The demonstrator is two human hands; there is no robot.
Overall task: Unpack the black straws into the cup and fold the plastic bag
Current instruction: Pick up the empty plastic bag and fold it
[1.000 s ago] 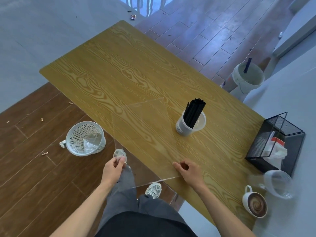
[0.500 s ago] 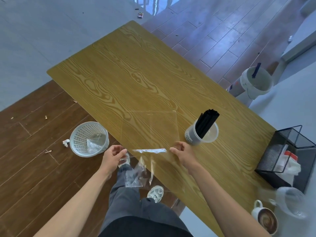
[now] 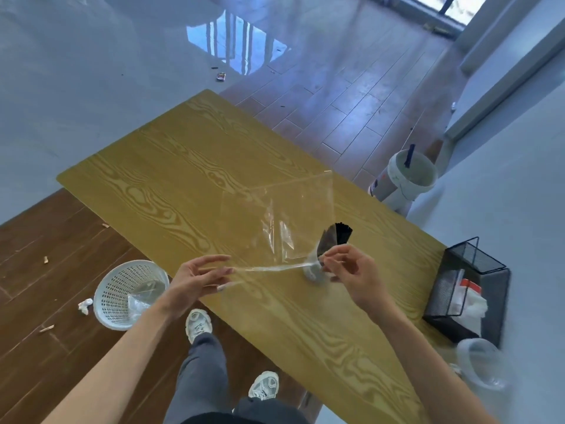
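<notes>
- Clear, thin plastic bag (image 3: 284, 221) is held up in the air above a long yellow wood-grain table (image 3: 171, 185), stretched between a person's two bare hands.
- Left hand (image 3: 195, 281) pinches the bag's near edge between thumb and fingertips, above the table's near edge.
- Right hand (image 3: 351, 270) pinches the same edge further along, closed on the film; the stretch between the hands is pulled into a taut, bunched band.
- Beyond that band the rest of the bag rises as a flat sheet, its far corner pointing away across the table.
- Black straws (image 3: 342, 234) already stand bundled in a pale, translucent plastic cup (image 3: 312, 272) on the table, just behind the right hand and partly seen through the film.
- Judging by this, unpacking is done and the folding step is in hand; no clean fold shows yet.
- Next move likely calls for laying the sheet flat on the table, clear of the cup, and bringing one edge over to meet the other.
- Slippery film may spring back, so a crease will probably need pressing.
- Off the table's near left side, a white perforated basket (image 3: 122, 289) sits on the brown floor.
</notes>
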